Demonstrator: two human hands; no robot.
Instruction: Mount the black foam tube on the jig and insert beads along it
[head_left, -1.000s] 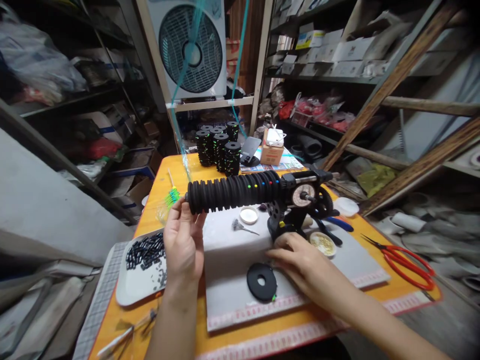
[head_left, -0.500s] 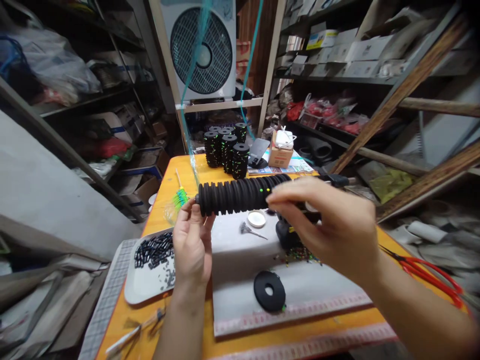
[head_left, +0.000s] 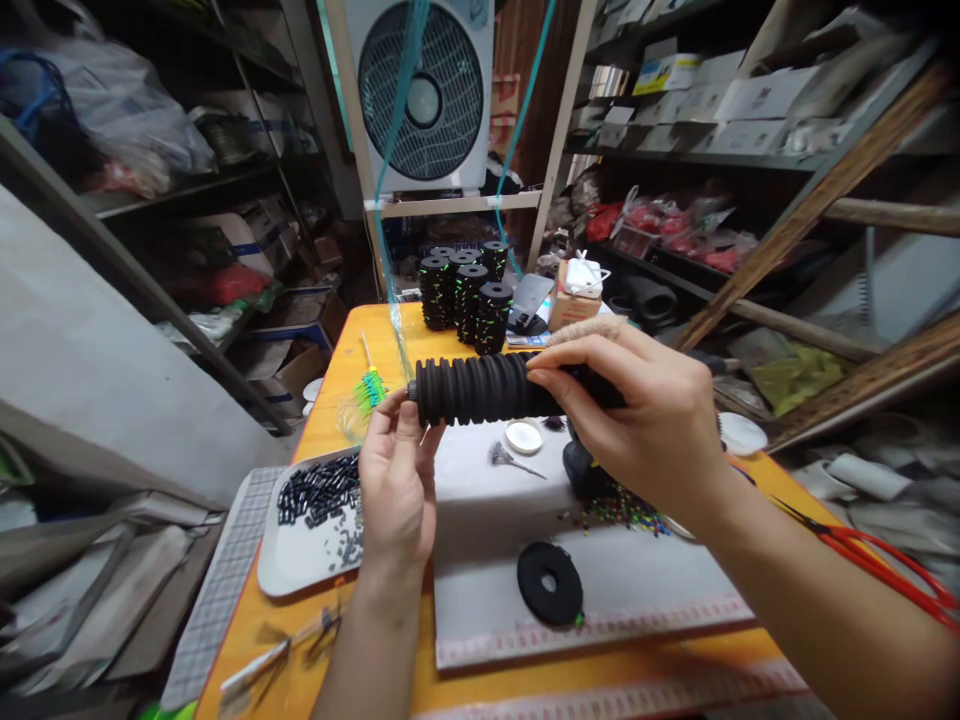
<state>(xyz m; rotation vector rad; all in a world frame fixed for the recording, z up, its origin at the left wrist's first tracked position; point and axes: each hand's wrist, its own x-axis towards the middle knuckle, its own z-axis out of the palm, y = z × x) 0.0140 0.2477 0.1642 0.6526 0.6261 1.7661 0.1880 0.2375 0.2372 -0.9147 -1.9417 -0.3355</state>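
Note:
A ridged black foam roll, made of rings side by side, lies level above the table. My left hand has its thumb and fingers closed around the small toothed end at the roll's left. Over the right part of the roll is my right hand, thumb and forefinger pinched against the ridges. What sits in that pinch, if anything, is too small to make out. Behind this hand the roll's right end is hidden. Below it stands a black tool body, partly covered. A flat black foam disc rests on the white board.
Coloured beads, a white lid and a small brush lie on the board. At left is a tray of dark tubes; red-handled scissors lie right. Black foam spools stand behind.
My right hand has shifted slightly left along the roll and is sharper now. The green and yellow dots seen on the roll before no longer show. The whole view has moved slightly.

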